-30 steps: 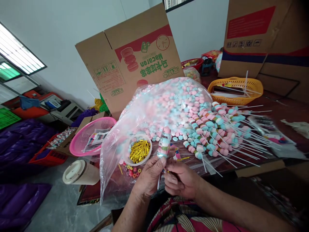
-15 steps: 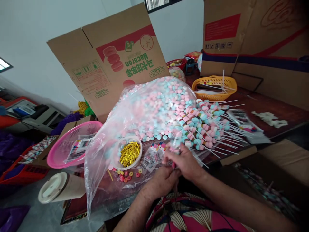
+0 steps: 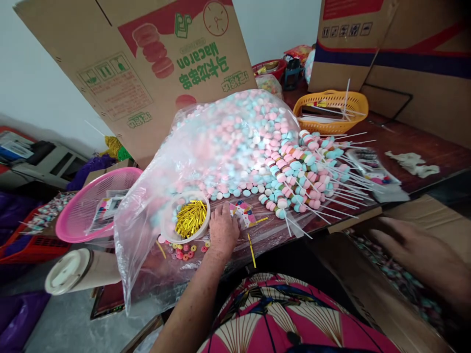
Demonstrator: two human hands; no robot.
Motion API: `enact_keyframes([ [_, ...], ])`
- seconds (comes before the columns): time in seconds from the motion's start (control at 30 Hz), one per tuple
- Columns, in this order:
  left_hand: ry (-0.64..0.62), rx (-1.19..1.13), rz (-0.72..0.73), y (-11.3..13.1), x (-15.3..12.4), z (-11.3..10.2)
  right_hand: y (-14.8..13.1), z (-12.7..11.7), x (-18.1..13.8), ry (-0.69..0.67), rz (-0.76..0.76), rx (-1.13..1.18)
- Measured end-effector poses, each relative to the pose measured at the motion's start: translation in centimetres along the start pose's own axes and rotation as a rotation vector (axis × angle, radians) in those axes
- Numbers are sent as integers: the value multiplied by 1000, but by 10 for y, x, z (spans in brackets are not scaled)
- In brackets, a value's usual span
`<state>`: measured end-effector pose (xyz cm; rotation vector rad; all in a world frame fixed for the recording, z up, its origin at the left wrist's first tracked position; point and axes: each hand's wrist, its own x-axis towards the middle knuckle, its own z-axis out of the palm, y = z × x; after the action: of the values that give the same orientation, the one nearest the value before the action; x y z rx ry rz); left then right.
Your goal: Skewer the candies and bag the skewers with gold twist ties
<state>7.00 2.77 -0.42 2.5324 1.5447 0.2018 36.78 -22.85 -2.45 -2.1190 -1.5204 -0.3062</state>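
Observation:
My left hand point(image 3: 223, 229) lies palm down on the table beside a clear tub point(image 3: 208, 215) of gold twist ties point(image 3: 191, 218). Its fingers are extended next to a small clear bag printed with coloured dots point(image 3: 243, 214), and whatever is under the palm is hidden. At the right, my right hand point(image 3: 408, 247), blurred by motion, is over an open carton point(image 3: 368, 294) with wrapped candy skewers point(image 3: 397, 289) inside. Its fingers look apart, with nothing visible in them. Two loose gold ties point(image 3: 252, 250) lie near the table's front.
A big clear bag of pink and blue candies point(image 3: 235, 142) fills the middle. Candy skewers point(image 3: 309, 176) are piled right of it, sticks outward. A yellow basket point(image 3: 362, 105) stands behind them. Left are a pink basket point(image 3: 64, 223), a lidded cup point(image 3: 91, 269) and ring candies point(image 3: 184, 252).
My hands, together before around a wrapped skewer, have parted. The left moved to the tub and bags; the right swung over the carton. The view tilted downward.

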Motion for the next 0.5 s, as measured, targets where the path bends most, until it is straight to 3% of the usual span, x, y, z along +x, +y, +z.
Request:
enact_keyframes([
  [0.07, -58, 112, -96, 2, 8, 4, -46, 27, 32, -9, -77, -49],
  [0.17, -142, 195, -135, 5, 15, 8, -122, 54, 69, -55, -242, 90],
  [0.27, -96, 147, -122, 4, 15, 10, -176, 72, 85, -323, -397, 150],
  [0.37, -30, 89, -52, -5, 12, 11, -197, 86, 94, -517, -456, 75],
  [0.5, -7, 76, 56, -21, 2, 13, -195, 84, 109, -492, -310, 98],
])
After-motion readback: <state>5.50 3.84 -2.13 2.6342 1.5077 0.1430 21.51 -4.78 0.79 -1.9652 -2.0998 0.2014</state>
